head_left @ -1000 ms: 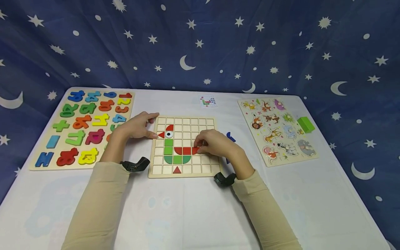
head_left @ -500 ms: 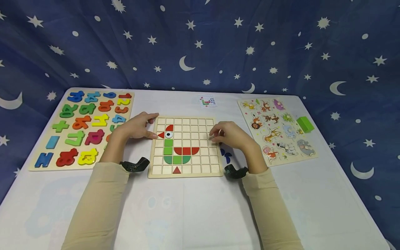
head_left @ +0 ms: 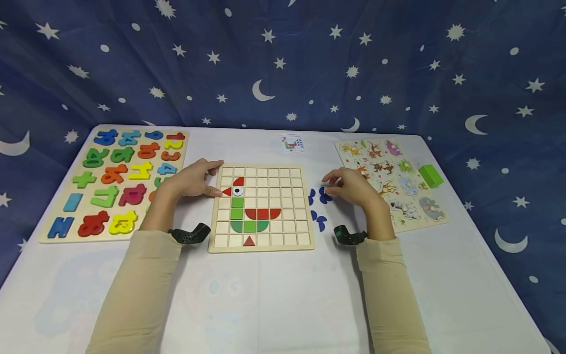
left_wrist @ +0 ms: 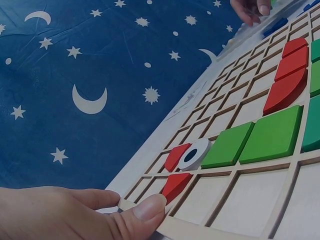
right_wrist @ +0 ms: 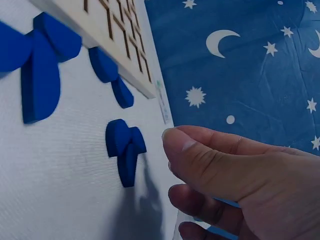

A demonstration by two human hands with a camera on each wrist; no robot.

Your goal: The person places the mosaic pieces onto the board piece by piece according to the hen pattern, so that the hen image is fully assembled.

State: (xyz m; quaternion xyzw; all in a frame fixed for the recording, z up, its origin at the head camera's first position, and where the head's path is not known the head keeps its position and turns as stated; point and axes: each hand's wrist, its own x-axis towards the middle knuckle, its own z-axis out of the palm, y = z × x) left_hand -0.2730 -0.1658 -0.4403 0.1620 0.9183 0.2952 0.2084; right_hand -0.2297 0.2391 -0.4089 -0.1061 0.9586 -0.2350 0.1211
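Note:
A wooden grid board (head_left: 283, 248) bears red and green shape pieces, an eye piece (head_left: 238, 191) and a dark red triangle (head_left: 249, 241). At its far-left corner is my left hand (head_left: 190, 178); the thumb (left_wrist: 149, 209) rests on the rim and the index finger is stretched out along the corner. My right hand (head_left: 353, 187), loosely curled, hovers beside several blue quarter-round pieces (head_left: 325, 197) on the cloth right of the board. In the right wrist view, my right hand (right_wrist: 230, 170) has nothing between thumb and fingers, just off a small cluster of blue pieces (right_wrist: 125, 145).
On the left lies a number puzzle board (head_left: 66, 196). An animal puzzle board (head_left: 411, 226) is at the right, with a green block (head_left: 430, 176) beside it. Behind the grid board is a small picture card (head_left: 292, 143). A starry blue curtain (head_left: 305, 78) hangs behind the table.
My right hand has left a red half-round piece in the grid and moved right, off the board, to the blue pieces. My left hand has stayed at the board's corner.

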